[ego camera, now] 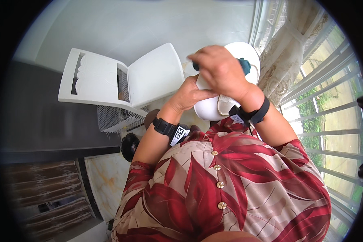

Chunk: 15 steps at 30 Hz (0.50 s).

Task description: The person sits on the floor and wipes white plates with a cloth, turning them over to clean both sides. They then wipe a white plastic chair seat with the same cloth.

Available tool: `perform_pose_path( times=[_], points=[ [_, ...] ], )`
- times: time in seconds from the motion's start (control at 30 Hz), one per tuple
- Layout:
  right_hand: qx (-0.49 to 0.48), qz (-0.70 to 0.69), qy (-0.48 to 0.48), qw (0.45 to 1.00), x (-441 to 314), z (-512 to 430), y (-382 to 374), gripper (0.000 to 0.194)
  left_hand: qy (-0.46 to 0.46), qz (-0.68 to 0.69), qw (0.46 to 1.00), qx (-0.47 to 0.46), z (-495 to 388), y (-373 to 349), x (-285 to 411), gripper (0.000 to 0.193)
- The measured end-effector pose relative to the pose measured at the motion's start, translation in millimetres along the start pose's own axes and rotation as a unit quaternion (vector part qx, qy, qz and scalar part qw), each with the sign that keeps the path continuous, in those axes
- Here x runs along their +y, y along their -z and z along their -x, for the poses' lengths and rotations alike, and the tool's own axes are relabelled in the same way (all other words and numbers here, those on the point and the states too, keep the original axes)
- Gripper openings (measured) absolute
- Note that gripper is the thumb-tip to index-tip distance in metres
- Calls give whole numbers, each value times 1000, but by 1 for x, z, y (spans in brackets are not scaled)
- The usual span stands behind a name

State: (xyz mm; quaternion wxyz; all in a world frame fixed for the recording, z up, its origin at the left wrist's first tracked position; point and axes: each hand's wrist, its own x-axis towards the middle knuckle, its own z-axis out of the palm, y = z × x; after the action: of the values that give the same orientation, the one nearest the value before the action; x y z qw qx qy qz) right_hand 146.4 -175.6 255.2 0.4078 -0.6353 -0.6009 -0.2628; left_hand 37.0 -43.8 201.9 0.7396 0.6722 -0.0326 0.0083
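My left hand (191,94) grips a white object (202,82), its thumb laid across the near side. My fingers and the other hand hide most of that object, so I cannot tell what it is. Blurred, my right hand (222,71) is just above and beyond it, bent at the wrist. A dark teal cloth (245,65) shows on both sides of the right hand; whether the fingers hold it is hidden. Beneath both hands stands a white rounded seat (205,111) with a gold-edged panel (225,104).
To the left is a white plastic chair (155,75) with a mesh basket (110,118) by it. A dark tabletop (42,121) lies farther left. A black bag (130,146) is on the floor. On the right, a lace curtain (275,57) hangs by a barred window (329,127).
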Motion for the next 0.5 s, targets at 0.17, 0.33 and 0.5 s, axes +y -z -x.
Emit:
perform_pose_path(
  times=[0.17, 0.33, 0.5],
  points=[
    [43, -158, -267, 950, 75, 26, 6, 34, 7, 69, 997, 29, 28, 5, -1, 47],
    [118, -243, -569, 777, 138, 87, 7, 41, -16, 71, 997, 40, 49, 7, 1, 49],
    [237, -404, -602, 647, 122, 146, 16, 43, -41, -21, 999, -29, 45, 15, 9, 48]
  ],
)
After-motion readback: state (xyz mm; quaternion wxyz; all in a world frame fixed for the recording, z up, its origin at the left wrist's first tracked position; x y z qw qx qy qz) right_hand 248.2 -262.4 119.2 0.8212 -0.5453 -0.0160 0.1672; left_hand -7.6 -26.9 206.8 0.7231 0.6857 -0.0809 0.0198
